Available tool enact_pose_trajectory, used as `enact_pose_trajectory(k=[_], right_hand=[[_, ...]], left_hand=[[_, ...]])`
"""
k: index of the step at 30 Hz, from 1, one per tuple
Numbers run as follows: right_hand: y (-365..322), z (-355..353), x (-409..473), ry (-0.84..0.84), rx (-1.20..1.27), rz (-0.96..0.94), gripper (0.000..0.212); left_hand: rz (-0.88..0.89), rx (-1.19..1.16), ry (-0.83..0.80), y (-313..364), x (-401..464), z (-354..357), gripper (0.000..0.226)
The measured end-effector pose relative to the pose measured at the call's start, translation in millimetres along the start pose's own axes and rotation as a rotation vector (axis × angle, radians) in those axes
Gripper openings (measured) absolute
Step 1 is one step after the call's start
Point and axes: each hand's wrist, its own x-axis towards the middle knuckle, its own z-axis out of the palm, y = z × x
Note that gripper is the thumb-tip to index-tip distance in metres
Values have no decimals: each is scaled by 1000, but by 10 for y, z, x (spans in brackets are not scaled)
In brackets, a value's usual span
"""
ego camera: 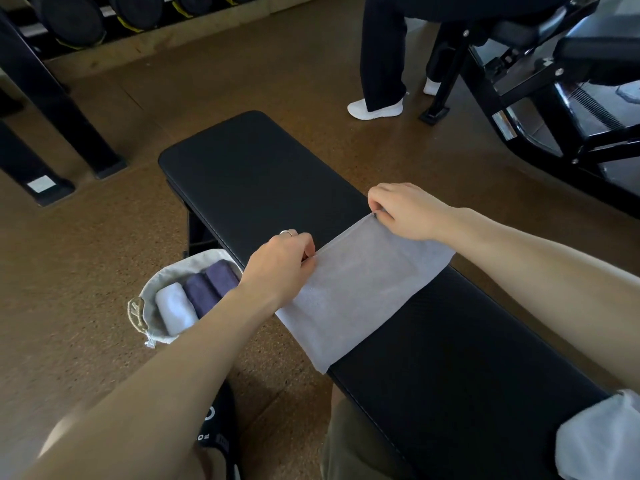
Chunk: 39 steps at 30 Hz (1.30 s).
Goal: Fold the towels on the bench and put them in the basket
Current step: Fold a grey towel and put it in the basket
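A pale grey towel [360, 282] lies folded flat across the black padded bench [263, 181], its near end hanging over the bench's left edge. My left hand [282, 263] pinches the towel's far left corner. My right hand [405, 211] pinches the far right corner. On the floor left of the bench stands a light fabric basket [150, 306] holding three rolled towels: one white [175, 308] and two purple [211, 284]. Another white towel [602, 441] lies on the bench's near end at the lower right.
A person in dark trousers and white shoes [375, 107] stands beyond the bench's far end. A black gym machine [540, 81] fills the upper right. Rack legs [69, 109] and weights stand at the upper left. Brown floor surrounds the bench.
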Motion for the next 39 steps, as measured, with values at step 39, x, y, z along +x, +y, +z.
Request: enact_pose_trajectory(k=[39], right_hand=[[-317,387,-284,362,-104,357,49]], left_hand=[[77,305,77,196,-137,154,62]])
